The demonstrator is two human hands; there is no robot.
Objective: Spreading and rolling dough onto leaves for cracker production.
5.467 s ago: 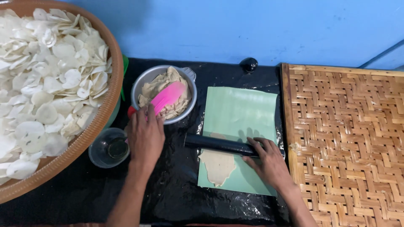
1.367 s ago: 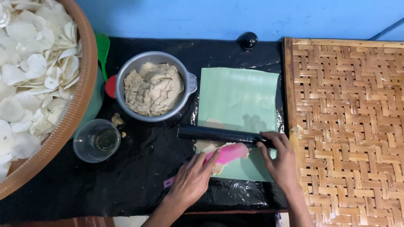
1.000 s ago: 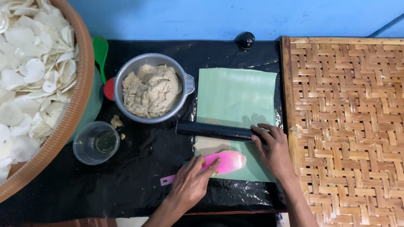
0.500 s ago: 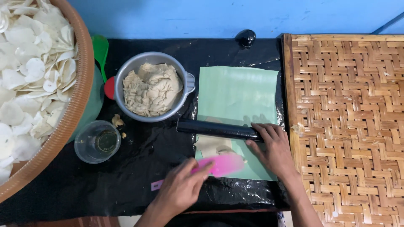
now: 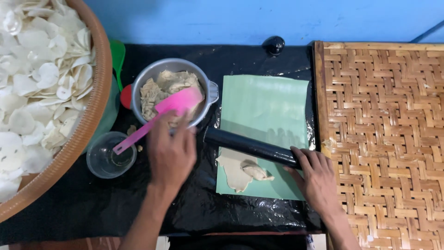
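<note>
Spatula point(image 5: 159, 121), pink, has left the green sheet point(image 5: 264, 111) and now lies across the metal bowl point(image 5: 172, 92) of dough, left hand point(image 5: 171, 150) grip closed on it. Right hand point(image 5: 318, 178) presses the black roller point(image 5: 252, 147); dough lump point(image 5: 243, 170) remains below it.

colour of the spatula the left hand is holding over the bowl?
Pink. The spatula, in the left hand, shows clearly in the head view.
</note>
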